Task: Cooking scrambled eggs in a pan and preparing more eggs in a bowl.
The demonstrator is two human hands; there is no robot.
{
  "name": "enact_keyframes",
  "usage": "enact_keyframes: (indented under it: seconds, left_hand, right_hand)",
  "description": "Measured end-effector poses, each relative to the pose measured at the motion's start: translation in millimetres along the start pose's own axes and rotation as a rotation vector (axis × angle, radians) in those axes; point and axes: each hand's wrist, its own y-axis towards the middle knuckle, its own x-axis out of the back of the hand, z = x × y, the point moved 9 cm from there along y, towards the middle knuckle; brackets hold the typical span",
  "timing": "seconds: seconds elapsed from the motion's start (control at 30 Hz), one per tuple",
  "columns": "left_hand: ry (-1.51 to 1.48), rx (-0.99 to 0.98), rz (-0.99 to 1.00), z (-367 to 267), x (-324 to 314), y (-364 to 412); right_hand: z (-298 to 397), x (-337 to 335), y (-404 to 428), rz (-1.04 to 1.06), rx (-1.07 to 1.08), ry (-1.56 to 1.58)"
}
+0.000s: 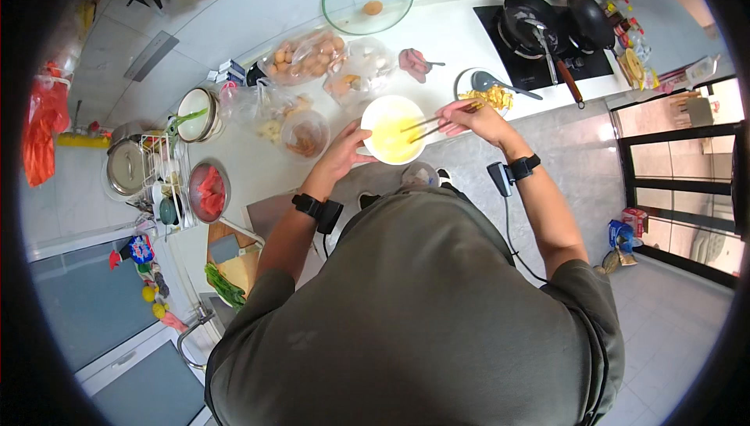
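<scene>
A white bowl point(370, 114) of beaten yellow egg point(394, 143) is held at the counter's edge by my left hand point(344, 153), thumb on the rim. My right hand point(469, 121) grips a pair of chopsticks point(430, 126), whose tips dip into the egg. Just beyond that hand, a plate point(464, 81) carries cooked scrambled egg point(495, 96) and a dark ladle point(484, 81). Left of the bowl stands a clear plastic tub point(323, 143) with brownish food inside.
A black wok point(521, 10) holding a metal spatula point(548, 54) and another pan point(589, 18) sit on the black cooktop point(527, 79). Bagged eggs point(310, 56), a pink cloth point(413, 65) and a glass lid point(410, 1) with one egg point(372, 8) lie behind. A colander point(194, 206) holds red pieces.
</scene>
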Motion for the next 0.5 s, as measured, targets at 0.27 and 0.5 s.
enact_keyframes:
  seconds: [0.27, 0.5]
  left_hand:
    - [0.040, 0.027, 0.004, 2, 3, -1]
    - [0.027, 0.024, -0.017, 4, 3, -3]
  right_hand:
    - [-7, 3, 11, -0.015, 0.065, 0.065]
    - [-2, 3, 11, -0.012, 0.066, -0.053]
